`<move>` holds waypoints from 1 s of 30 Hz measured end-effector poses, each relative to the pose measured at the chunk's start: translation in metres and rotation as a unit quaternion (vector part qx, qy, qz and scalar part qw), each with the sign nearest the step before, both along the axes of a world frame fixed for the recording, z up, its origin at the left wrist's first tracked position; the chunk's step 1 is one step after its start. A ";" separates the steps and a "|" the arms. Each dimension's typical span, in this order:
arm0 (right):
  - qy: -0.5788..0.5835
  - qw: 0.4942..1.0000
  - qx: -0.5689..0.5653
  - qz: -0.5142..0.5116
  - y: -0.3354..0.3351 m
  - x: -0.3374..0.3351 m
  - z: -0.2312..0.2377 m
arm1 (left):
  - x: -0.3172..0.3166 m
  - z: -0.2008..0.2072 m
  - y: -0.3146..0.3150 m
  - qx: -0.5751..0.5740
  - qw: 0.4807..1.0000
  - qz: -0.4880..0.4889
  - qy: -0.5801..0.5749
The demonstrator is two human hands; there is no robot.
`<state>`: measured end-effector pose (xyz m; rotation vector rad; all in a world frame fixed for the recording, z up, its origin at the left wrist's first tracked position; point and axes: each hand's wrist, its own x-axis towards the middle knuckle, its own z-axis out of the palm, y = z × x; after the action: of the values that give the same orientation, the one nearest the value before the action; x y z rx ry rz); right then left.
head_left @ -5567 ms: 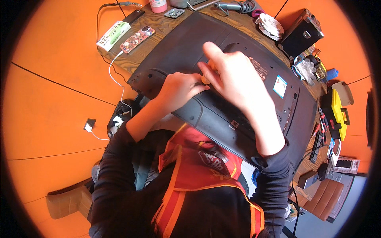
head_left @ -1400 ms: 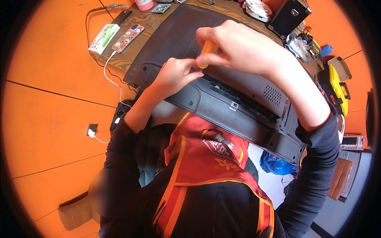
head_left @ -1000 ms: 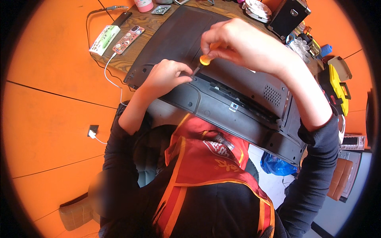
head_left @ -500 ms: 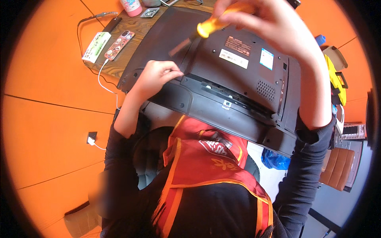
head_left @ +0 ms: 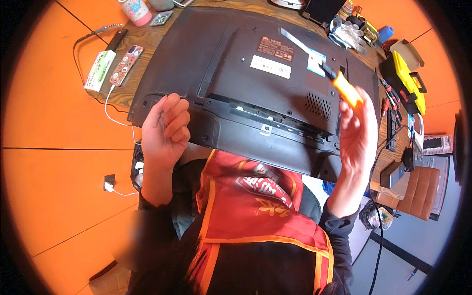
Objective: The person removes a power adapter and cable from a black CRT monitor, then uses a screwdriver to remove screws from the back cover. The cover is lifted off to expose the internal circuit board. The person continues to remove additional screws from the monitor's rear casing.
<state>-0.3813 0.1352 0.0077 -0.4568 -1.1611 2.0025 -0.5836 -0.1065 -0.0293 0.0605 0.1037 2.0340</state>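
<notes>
A large black flat-screen TV (head_left: 231,73) lies with its back cover facing up across the table, its lower edge toward me. My right hand (head_left: 358,132) is raised over the TV's right part. It grips a screwdriver (head_left: 348,91) by its yellow-orange handle, the shaft pointing away and to the left, above the printed labels. My left hand (head_left: 169,122) hovers by the TV's near left edge with its fingers curled in. Whatever those fingers may hold is hidden. A recessed port strip (head_left: 268,120) runs along the cover between my hands.
On the wooden table, a phone (head_left: 127,65) on a white cable, a white-green box (head_left: 101,70) and a pink cup (head_left: 136,12) sit left. Pliers (head_left: 391,93), a yellow-black toolbox (head_left: 408,81) and gloves (head_left: 348,35) lie right. A black cable (head_left: 376,196) hangs beside my right arm.
My right hand has come down and nearer with the screwdriver, from over the far side of the TV. My left hand has drawn back from the cover's seam and its fingers have turned up.
</notes>
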 end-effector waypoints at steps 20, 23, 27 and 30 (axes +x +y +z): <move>-0.043 0.860 0.490 -0.135 -0.048 -0.002 -0.010 | -0.026 -0.042 0.017 0.130 0.978 0.150 0.064; -0.068 0.855 0.501 -0.114 -0.050 -0.008 -0.021 | -0.024 -0.042 0.014 0.141 0.977 0.148 0.055; -0.069 0.881 0.452 -0.123 -0.053 -0.011 -0.030 | -0.024 -0.039 0.014 0.125 0.979 0.152 0.045; -0.080 0.875 0.461 -0.123 -0.053 -0.014 -0.031 | -0.024 -0.038 0.015 0.124 0.980 0.151 0.049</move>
<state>-0.3952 0.0818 -0.0235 -0.2441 -1.8787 1.0167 -0.6074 -0.0920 -0.0672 0.3193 -0.0858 2.3382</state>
